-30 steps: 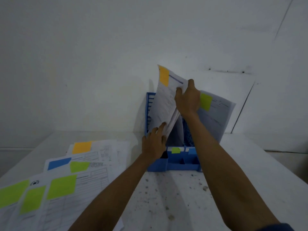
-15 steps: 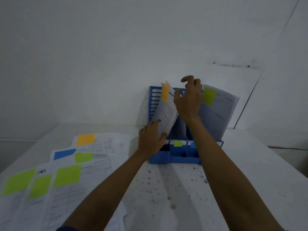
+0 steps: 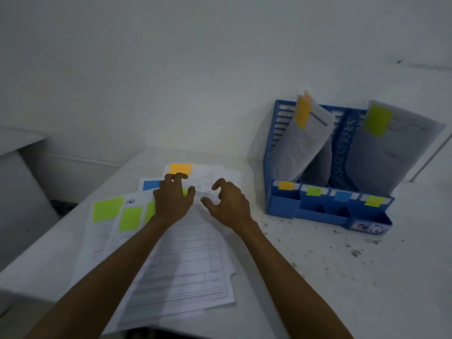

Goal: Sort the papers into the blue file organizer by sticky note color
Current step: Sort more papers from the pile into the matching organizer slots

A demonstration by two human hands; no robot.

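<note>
Blue file organizer (image 3: 281, 206) holds orange-tagged sheets (image 3: 303, 143) and green-tagged sheets (image 3: 391, 148). Loose paper pile (image 3: 186, 260) remains unsorted. Left hand (image 3: 172, 201) and right hand (image 3: 228, 204) open, empty, over it.

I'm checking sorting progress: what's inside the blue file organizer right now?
The blue file organizer holds papers with an orange sticky note in its leftmost slot and papers with a green sticky note at the right. Any sheets behind those are covered.
</note>
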